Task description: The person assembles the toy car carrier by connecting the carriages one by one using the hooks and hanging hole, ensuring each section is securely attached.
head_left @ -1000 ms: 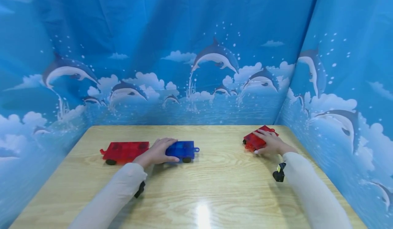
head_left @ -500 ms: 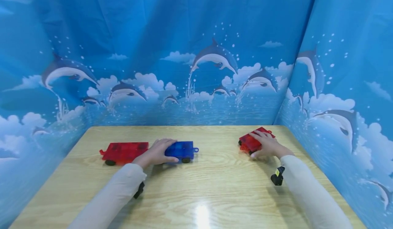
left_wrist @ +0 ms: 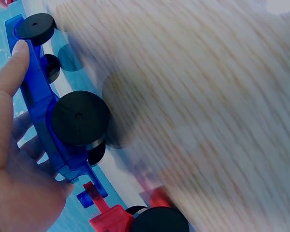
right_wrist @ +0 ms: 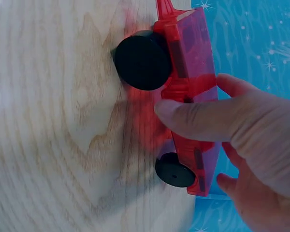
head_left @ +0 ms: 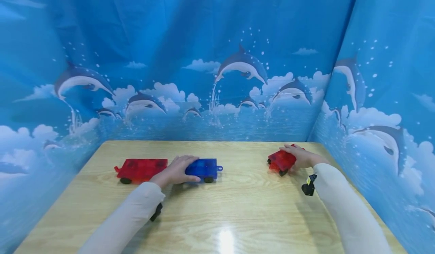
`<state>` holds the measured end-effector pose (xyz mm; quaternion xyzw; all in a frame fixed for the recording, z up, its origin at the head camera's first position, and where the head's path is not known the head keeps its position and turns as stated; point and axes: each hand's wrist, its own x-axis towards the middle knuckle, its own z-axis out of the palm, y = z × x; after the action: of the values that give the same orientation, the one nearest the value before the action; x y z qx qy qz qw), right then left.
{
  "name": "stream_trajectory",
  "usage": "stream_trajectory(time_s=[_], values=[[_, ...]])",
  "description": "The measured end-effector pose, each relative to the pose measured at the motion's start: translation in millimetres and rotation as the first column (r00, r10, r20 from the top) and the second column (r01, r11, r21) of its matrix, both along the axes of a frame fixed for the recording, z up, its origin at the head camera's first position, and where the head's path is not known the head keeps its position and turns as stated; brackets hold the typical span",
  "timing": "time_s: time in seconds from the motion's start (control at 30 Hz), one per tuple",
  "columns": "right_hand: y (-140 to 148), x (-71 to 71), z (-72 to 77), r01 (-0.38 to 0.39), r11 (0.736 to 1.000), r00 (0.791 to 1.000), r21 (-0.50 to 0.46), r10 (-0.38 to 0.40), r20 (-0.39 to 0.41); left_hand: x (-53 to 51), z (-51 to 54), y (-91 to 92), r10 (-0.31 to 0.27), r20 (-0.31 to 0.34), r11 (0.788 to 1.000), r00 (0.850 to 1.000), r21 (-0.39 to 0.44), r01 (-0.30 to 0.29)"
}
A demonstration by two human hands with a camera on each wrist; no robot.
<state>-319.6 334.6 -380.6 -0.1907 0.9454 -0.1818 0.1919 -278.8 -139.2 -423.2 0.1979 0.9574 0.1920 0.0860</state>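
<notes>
In the head view, my left hand (head_left: 176, 171) grips a see-through blue toy train car (head_left: 204, 168) with black wheels, left of the table's middle. Its thumb presses the near side and the fingers lie over the far side. Behind it stands a longer-looking red toy train car (head_left: 144, 169); in the left wrist view its red hook (left_wrist: 94, 195) meets the blue car's end ring. Far to the right, my right hand (head_left: 304, 158) holds a second red toy train car (head_left: 281, 160), set at a slant. The right wrist view shows the thumb on its side, fingers opposite.
The pale wooden table (head_left: 221, 208) carries all the cars. A blue dolphin-print curtain (head_left: 204, 57) rises along its far edge and sides. Between the blue car's free ring (head_left: 220, 168) and the right-hand car lies a wide stretch of tabletop.
The right-hand red car has slid slightly left, and my right hand has shifted along it toward its far end. My left hand and its cars stay in place; the head view sways a little.
</notes>
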Motion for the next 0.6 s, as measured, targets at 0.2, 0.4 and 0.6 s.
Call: stream_trajectory(time_s=[0.2,0.4,0.6], values=[[-0.6,-1.0,-1.6,0.011,1.000,1.000,-0.004,-0.010,0.028,0.7,-0.6,-0.1,0.007,-0.004,1.000,1.000,-0.001,-0.007],[-2.5,-0.3,-1.2,-0.017,1.000,1.000,-0.010,0.017,0.014,0.2,-0.7,1.5,0.016,0.003,1.000,1.000,0.004,-0.016],[-3.8,-0.8,-4.4,-0.059,0.997,0.998,-0.053,0.058,-0.028,0.3,-0.6,2.8,0.023,0.008,1.000,1.000,0.003,-0.023]])
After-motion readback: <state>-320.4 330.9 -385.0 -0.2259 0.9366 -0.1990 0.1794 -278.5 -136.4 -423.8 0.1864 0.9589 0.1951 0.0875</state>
